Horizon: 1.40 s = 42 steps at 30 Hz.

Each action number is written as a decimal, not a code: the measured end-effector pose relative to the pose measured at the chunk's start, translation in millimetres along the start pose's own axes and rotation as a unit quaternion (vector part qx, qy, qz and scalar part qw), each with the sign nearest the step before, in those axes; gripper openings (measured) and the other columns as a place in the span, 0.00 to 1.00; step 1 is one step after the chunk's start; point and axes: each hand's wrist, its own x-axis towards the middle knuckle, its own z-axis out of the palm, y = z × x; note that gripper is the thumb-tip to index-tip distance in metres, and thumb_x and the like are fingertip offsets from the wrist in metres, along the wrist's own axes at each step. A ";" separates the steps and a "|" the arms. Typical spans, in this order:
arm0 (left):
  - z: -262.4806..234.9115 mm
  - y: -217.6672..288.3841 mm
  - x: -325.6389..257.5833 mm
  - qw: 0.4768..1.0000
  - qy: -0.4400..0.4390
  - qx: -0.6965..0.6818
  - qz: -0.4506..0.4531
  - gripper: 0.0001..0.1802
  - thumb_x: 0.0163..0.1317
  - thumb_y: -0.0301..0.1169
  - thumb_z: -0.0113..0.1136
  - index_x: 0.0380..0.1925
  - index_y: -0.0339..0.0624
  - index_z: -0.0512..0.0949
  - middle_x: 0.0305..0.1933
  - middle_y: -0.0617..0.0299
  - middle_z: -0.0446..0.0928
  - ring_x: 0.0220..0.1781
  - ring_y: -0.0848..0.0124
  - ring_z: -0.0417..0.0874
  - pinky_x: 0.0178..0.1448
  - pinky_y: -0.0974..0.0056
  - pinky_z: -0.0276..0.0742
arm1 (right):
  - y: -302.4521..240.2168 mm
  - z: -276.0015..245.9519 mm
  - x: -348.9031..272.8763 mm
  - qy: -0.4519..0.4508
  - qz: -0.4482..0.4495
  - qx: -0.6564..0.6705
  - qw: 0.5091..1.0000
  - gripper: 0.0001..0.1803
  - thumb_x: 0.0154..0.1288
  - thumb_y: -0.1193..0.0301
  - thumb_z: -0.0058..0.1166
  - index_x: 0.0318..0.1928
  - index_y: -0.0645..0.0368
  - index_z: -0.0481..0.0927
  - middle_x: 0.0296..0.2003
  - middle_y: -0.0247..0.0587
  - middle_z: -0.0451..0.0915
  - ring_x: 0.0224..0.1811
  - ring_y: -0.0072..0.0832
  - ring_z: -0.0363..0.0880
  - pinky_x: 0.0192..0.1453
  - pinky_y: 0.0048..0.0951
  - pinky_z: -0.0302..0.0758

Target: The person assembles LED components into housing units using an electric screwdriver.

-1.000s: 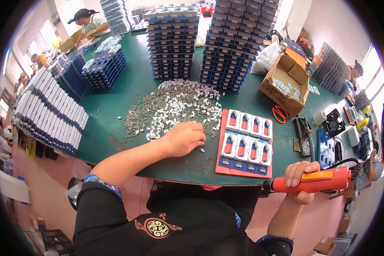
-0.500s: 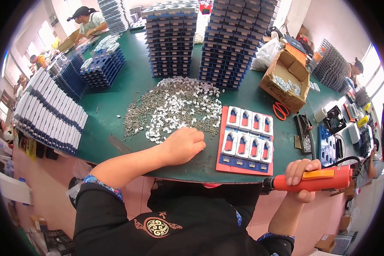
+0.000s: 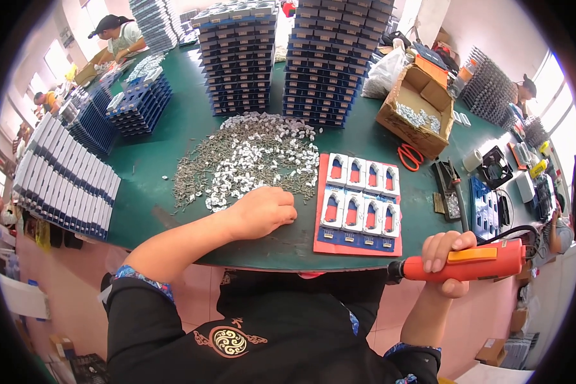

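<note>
Factory assembly floor. Green table (image 3: 185,137) stacked with blue part trays (image 3: 237,57), a heap of screws and small metal parts (image 3: 249,160). Other workers (image 3: 118,35) at nearby stations.

The left forearm reaches forward and to the right from the lower left, bare below a dark sleeve with a patterned cuff. The left hand (image 3: 264,211) lies knuckles up, fingers curled under. The right forearm rises from the lower right, and the right hand (image 3: 447,261) is closed in a fist, fingers wrapped over the top, thumb beneath.
</note>
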 end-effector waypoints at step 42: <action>19.0 -18.2 98.6 0.970 -0.081 -0.209 0.092 0.03 0.58 0.28 0.63 0.31 0.43 0.79 0.36 0.60 0.76 0.43 0.59 0.79 0.45 0.57 0.75 | 52.7 27.1 82.1 -0.044 -0.024 -0.047 0.998 0.30 0.51 0.67 0.67 0.54 0.59 0.69 0.29 0.36 0.74 0.29 0.27 0.73 0.34 0.26 0.69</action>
